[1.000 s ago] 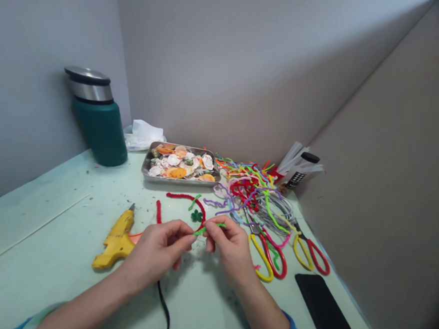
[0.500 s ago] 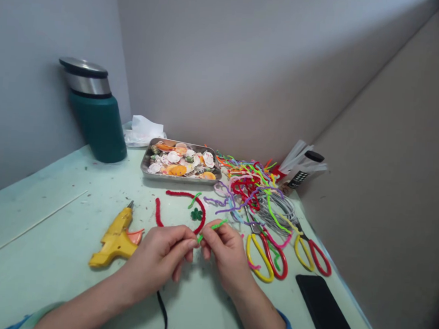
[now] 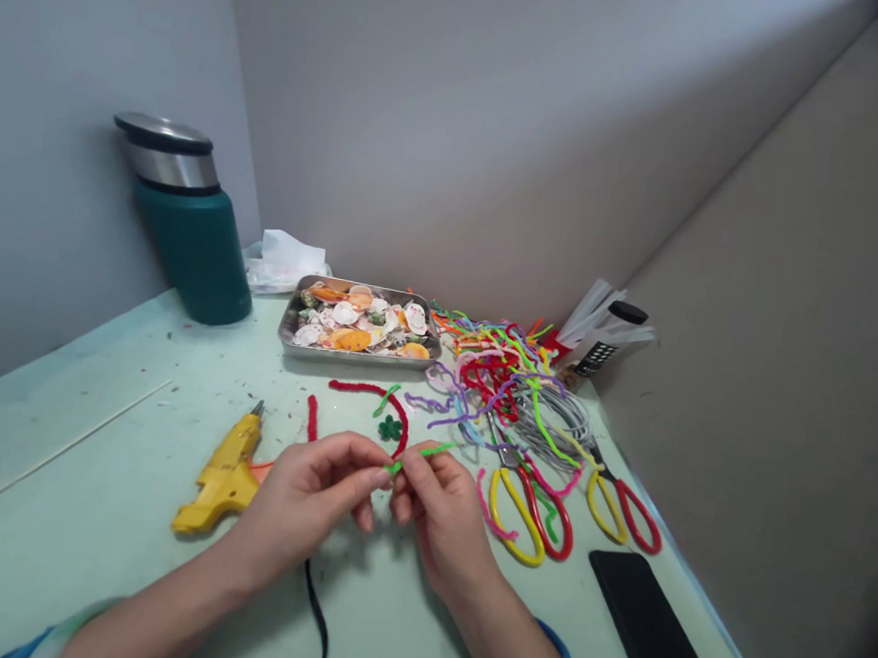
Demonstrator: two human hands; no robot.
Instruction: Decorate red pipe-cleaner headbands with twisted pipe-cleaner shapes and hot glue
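Observation:
A short bright green pipe cleaner (image 3: 438, 449) is pinched between both hands above the table. My left hand (image 3: 323, 486) grips one end between thumb and forefinger. My right hand (image 3: 437, 514) pinches it close by, with the other end sticking out to the right. Just beyond my fingers a red pipe cleaner (image 3: 364, 388) lies bent in a curve, partly hidden by my hands. Inside that curve are a small dark green flower shape (image 3: 391, 428) and a short green pipe cleaner piece (image 3: 387, 400).
Left of my hands lie a yellow glue gun (image 3: 222, 474) and a thin white stick (image 3: 61, 453). A metal tray (image 3: 358, 357) of shells, a teal bottle (image 3: 193, 247) and tissues (image 3: 290, 258) stand behind. Rightward are tangled pipe cleaners (image 3: 492, 373), scissors (image 3: 499, 494) and a black phone-like slab (image 3: 651, 625).
Both hands have shifted slightly left and up, still pinching the green pipe cleaner. Its free end now points straighter out to the right. The view has moved a little.

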